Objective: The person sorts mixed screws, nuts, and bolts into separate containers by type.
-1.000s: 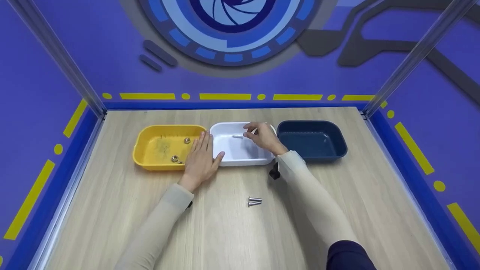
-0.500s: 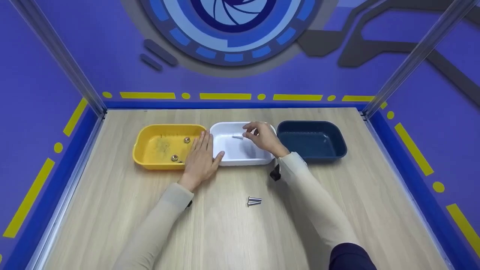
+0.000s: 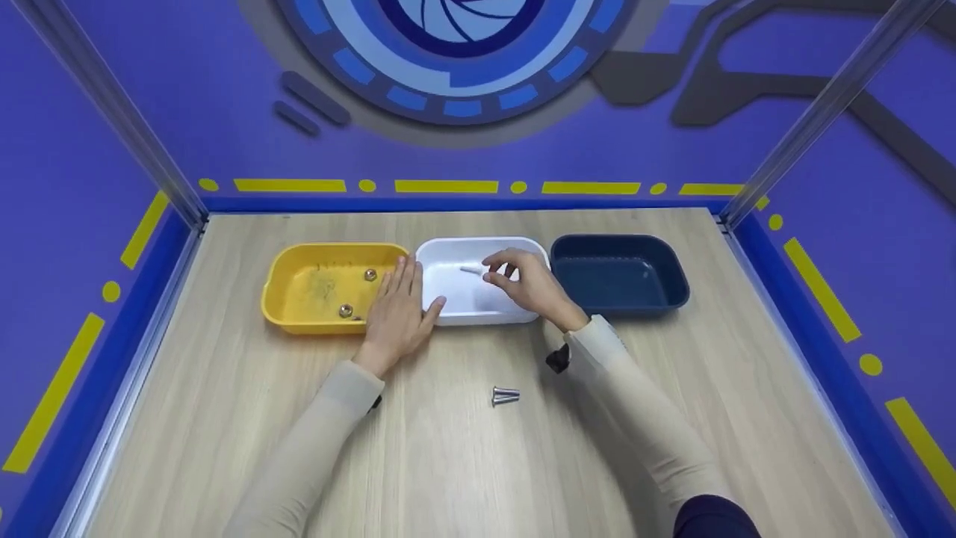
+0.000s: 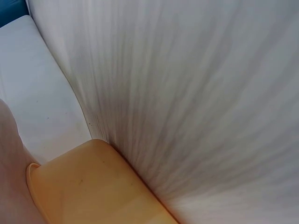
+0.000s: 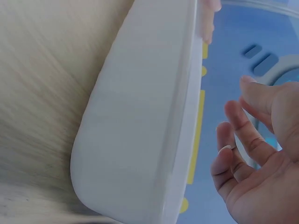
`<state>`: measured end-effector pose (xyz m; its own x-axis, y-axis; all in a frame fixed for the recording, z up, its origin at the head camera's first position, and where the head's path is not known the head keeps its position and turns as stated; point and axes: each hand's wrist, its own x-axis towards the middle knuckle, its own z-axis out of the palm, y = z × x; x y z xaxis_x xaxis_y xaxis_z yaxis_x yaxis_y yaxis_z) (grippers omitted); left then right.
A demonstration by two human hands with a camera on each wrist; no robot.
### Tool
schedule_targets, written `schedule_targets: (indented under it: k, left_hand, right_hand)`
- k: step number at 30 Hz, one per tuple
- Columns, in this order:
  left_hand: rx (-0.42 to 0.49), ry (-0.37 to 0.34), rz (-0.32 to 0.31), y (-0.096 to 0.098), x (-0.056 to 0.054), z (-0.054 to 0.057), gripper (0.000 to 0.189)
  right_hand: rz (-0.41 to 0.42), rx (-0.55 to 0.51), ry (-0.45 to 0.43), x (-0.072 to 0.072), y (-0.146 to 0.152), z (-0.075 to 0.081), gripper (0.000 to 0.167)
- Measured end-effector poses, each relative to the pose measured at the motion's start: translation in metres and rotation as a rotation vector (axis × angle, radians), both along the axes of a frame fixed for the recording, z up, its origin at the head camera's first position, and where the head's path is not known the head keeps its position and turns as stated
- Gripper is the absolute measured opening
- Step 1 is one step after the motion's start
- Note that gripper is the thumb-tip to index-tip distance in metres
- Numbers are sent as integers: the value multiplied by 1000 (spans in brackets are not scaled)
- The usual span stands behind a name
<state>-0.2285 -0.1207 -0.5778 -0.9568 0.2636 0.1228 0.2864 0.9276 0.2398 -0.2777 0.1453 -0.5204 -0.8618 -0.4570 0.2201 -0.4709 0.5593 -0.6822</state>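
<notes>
My left hand (image 3: 396, 317) lies with straight fingers across the adjoining rims of the yellow tray (image 3: 299, 329) and the white tray (image 3: 485, 320). Over the white tray hovers my right hand (image 3: 526, 284), fingers loosely bent. In the right wrist view its thumb (image 5: 259, 95) and fingers stand apart with nothing between them. A small silver bolt (image 3: 470, 270) lies on the white tray's floor, just left of the right fingertips. Two hex nuts rest in the yellow tray, one nut (image 3: 370, 275) near the left fingers and another nut (image 3: 345, 310) nearer the front wall.
A dark blue tray (image 3: 620, 308) stands right of the white one. Two silver bolts (image 3: 506, 391) lie side by side on the wooden table (image 3: 448, 463) in front of the trays. Blue-purple panels (image 3: 418, 161) enclose the back and sides.
The right hand has eased slightly back and its fingers have spread a little from the bolt in the white tray. The left hand stays in place. The head view has tilted slightly.
</notes>
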Motion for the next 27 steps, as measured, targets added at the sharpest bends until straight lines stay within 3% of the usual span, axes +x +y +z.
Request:
schedule_targets:
  k: [12,21,27]
  left_hand:
    - [33,28,-6,0,-1,-2,86]
    - [15,-4,0,2,-1,-2,87]
    - [4,4,3,0,-1,0,86]
  right_hand:
    - [40,-56,56,42,16,8,22]
    - [56,-121,51,71,38,-16,16]
    - [62,-185,-1,87,46,-32,18]
